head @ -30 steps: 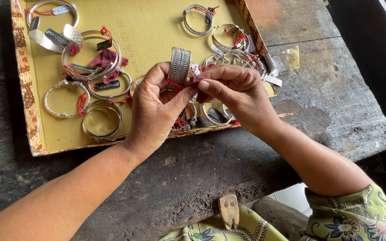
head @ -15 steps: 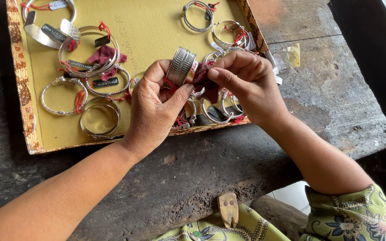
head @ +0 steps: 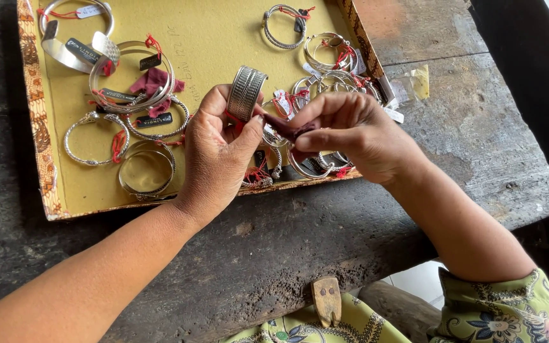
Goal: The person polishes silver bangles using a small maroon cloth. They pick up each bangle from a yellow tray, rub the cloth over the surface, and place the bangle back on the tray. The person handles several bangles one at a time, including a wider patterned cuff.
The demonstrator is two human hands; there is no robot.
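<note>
Nearest of all, at the bottom edge, a small wooden block point(head: 327, 300) rests against the front of the dark, worn wooden surface point(head: 274, 254), just above a lap in yellow-green flowered cloth point(head: 516, 311).

Beyond that, over the near rim of the tray point(head: 36, 127), the two hands meet. The left hand point(head: 220, 152) is closed around a wide silver cuff bracelet point(head: 246, 93) with ribbed bands; the cuff stands upright out of the top of the hand, pinched between thumb and fingers, with a red thread at its base against the palm. Just to the right of the cuff, the right hand point(head: 357, 130) is drawn in tight, its thumb and fingertips nipping a small dark red cloth point(head: 285, 129) whose tip reaches toward the left thumb. The cloth sits just beside the lower edge of the cuff; whether it touches the metal I cannot tell.

Farther in, left of the cuff, thin silver bangles point(head: 131, 86) lie on the tray's mustard lining, some with dark tags and red threads, and a scrap of maroon fabric point(head: 154, 82) lies among them. Right of the cuff and behind the right hand, more tagged bangles point(head: 332, 54) crowd the tray's right side. Farthest back, a single twisted bangle point(head: 282, 25) lies near the tray's far edge.
</note>
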